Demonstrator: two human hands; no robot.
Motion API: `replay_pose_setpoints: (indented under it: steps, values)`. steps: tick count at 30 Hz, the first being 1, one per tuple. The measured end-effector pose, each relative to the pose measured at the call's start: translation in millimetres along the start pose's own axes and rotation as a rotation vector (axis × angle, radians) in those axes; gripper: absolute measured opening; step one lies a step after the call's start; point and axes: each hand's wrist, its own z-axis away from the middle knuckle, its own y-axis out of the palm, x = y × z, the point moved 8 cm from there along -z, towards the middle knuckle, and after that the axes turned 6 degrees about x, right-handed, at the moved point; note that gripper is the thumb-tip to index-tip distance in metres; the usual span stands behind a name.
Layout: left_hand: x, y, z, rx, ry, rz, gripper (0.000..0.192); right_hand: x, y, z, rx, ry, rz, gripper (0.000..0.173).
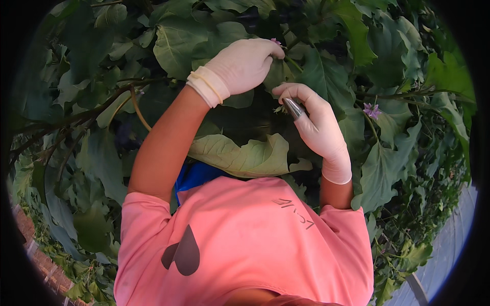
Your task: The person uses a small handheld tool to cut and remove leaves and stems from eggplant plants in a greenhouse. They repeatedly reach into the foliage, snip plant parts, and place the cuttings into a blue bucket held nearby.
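Note:
My left hand (243, 67), in a whitish glove with a yellow rubber band at its cuff, reaches in among the eggplant leaves. Its bent fingertips meet a thin green stem (294, 65) beside a small purple flower (275, 41); whether they grip it is hidden. Lower and to the right is my right hand (319, 122), gloved too, with a pointed metal thumb cover (293, 108) on its thumb. The fingers curl over towards that thumb. A pale green calyx or withered flower (280, 109) shows just beside the metal tip, and I cannot tell whether it is held.
A large curled leaf (245, 153) lies between my forearms, before my chest. Thick brown branches (103, 105) cross at the left. Another purple eggplant flower (371, 110) hangs at the right. Some blue material (195, 174) shows below the curled leaf. Pale sheeting (440, 244) borders the plants, lower right.

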Motion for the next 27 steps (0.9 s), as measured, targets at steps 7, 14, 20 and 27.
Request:
replay_pose_setpoints:
  steps: [7,14,20,27]
  values:
    - [88.5,74.5,-87.6,0.086,-0.166,0.256,0.047,-24.0,-0.7,8.4,-0.066,-0.031,-0.115,0.018]
    - [117.7,79.1,-72.5,0.23,-0.363,0.54,0.048,31.0,97.0,29.8,0.552,-0.391,-0.143,0.04]
    - [121.6,72.5,-70.7,0.254,-0.407,0.624,0.054,23.9,85.6,22.5,0.572,-0.352,0.018,0.051]
    - [94.8,58.8,-62.8,0.215,-0.324,0.508,0.066,12.3,-24.0,6.7,-0.344,-0.236,-0.097,0.058]
